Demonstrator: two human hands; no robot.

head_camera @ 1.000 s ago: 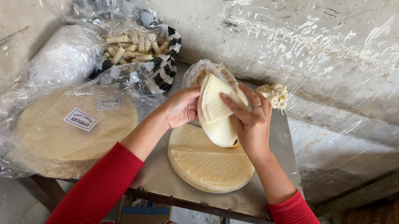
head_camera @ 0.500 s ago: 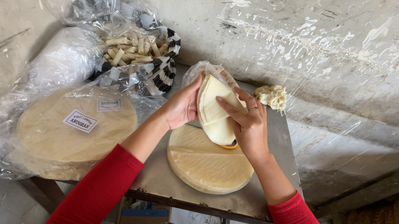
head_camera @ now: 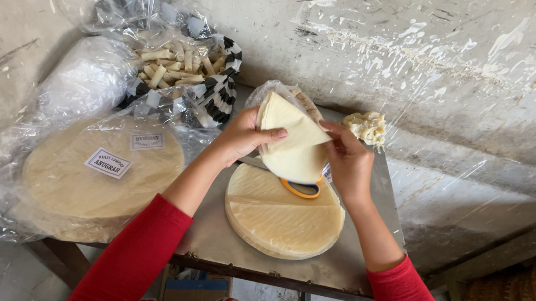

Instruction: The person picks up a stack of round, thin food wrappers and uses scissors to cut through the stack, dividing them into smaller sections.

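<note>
1. The scene is lit by soft, even daylight; no lamp or window is seen, and the brightness is moderate.
2. Only faint, diffuse shadows are cast below the hands (head_camera: pixel 297 152) onto the surface (head_camera: pixel 216 237).
3. Glare is caught on the clear plastic wrapping (head_camera: pixel 82 77) to the left of the hands, where white highlights are scattered.
4. A dull sheen is shown by the surface just beneath the hands.
5. Sharp focus is held across the frame; no motion blur is visible on the hands.
6. Wide-angle distortion is noticed at the edges, where the wall (head_camera: pixel 446 57) behind the hands is bowed outward.
7. The space under the surface is left darker.
</note>
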